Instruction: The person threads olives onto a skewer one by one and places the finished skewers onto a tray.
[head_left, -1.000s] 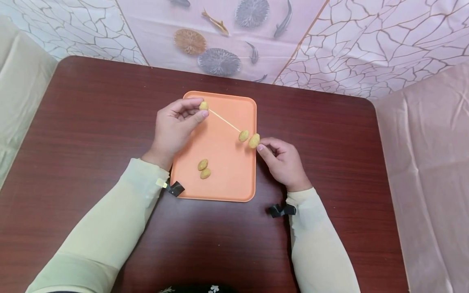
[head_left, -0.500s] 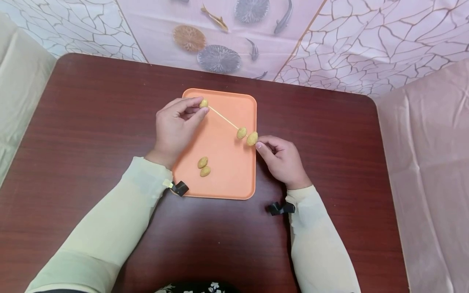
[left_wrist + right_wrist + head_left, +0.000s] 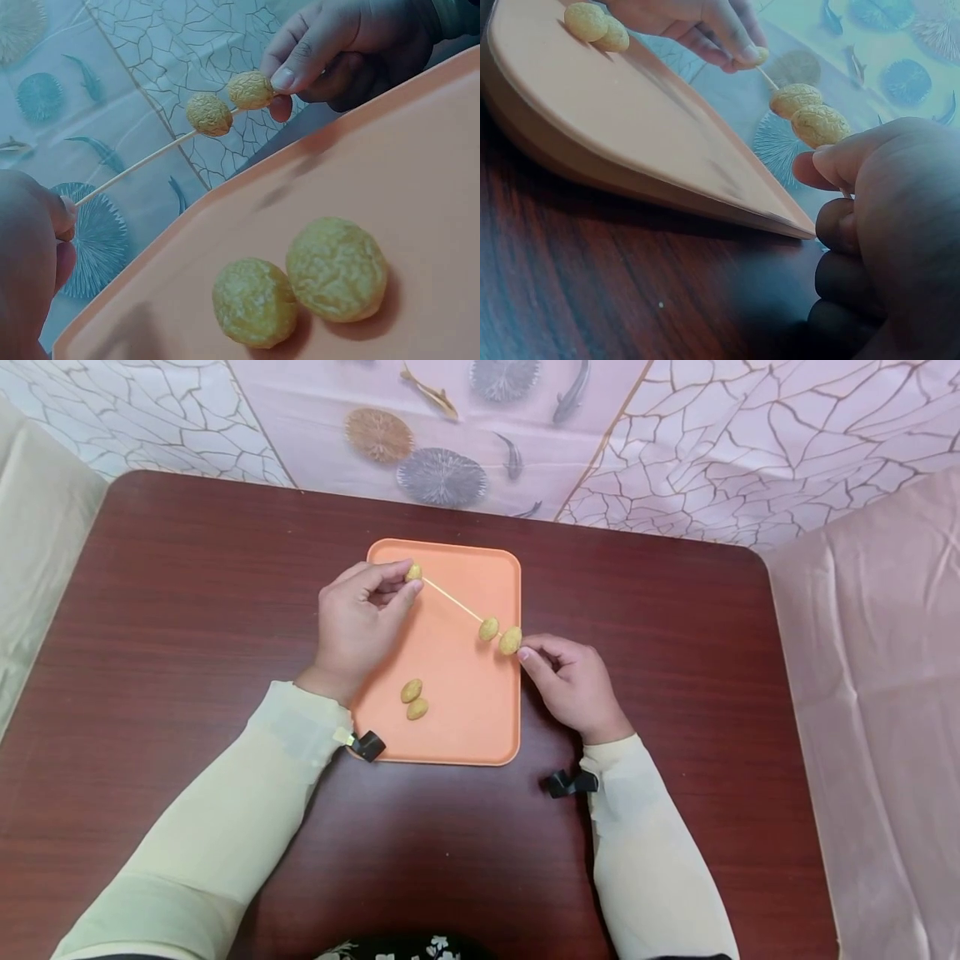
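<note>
A thin pale stick (image 3: 453, 599) slants across above the orange tray (image 3: 480, 727). At its upper left end my left hand (image 3: 356, 622) pinches a small yellow ball (image 3: 414, 572) between thumb and fingers. Two wrinkled yellow balls sit close together near the other end, an inner one (image 3: 209, 115) and an outer one (image 3: 250, 90). Right beside the outer ball, my right hand (image 3: 907, 217) pinches the stick's end, its thumb touching or nearly touching that ball. Two more yellow balls, one (image 3: 412, 691) against the other (image 3: 417, 708), lie on the tray's lower left part.
The tray lies on a dark red-brown table (image 3: 660, 635). Patterned cloth (image 3: 555, 435) hangs behind the table, with plain cloth at both sides. A black wrist mount (image 3: 367, 746) on the left sleeve overlaps the tray's lower left corner.
My right hand and the two balls beside it have shifted slightly left over the tray, a little closer to my left hand. The left hand keeps its pinch. The head view has drifted slightly.
</note>
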Tool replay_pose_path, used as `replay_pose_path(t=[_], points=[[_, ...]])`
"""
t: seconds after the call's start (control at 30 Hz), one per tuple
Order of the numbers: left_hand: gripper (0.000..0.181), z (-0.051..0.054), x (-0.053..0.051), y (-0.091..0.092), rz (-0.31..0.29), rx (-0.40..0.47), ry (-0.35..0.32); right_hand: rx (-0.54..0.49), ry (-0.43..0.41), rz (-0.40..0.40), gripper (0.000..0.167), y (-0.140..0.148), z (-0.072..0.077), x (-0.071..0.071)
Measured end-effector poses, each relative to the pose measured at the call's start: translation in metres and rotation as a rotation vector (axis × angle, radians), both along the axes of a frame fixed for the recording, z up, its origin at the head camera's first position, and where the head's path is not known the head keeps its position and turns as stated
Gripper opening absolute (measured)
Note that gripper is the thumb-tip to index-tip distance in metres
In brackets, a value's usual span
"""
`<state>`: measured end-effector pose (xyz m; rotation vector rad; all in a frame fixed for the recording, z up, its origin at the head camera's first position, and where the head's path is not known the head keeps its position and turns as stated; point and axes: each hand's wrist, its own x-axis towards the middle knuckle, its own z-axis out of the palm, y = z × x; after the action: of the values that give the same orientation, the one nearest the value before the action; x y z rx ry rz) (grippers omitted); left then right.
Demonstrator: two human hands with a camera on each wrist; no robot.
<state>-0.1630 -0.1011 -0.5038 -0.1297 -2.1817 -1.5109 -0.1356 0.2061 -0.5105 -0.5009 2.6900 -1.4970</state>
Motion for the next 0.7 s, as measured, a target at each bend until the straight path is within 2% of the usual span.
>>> replay_pose_path(t=[0.2, 0.5, 0.7], points=[[0.023, 0.0007, 0.0013, 0.0012, 0.006, -0.058, 0.014, 0.016, -0.002, -0.005, 0.018, -0.0004, -0.0011, -0.0005], [0.024, -0.0002, 0.0023, 0.0035, -0.007, -0.100, 0.053, 0.026, 0.008, 0.005, 0.018, -0.0004, -0.0014, -0.0006], [0.023, 0.0023, 0.0036, 0.0055, 0.003, -0.125, 0.049, 0.025, 0.004, 0.006, 0.020, 0.0001, -0.0007, 0.0001]])
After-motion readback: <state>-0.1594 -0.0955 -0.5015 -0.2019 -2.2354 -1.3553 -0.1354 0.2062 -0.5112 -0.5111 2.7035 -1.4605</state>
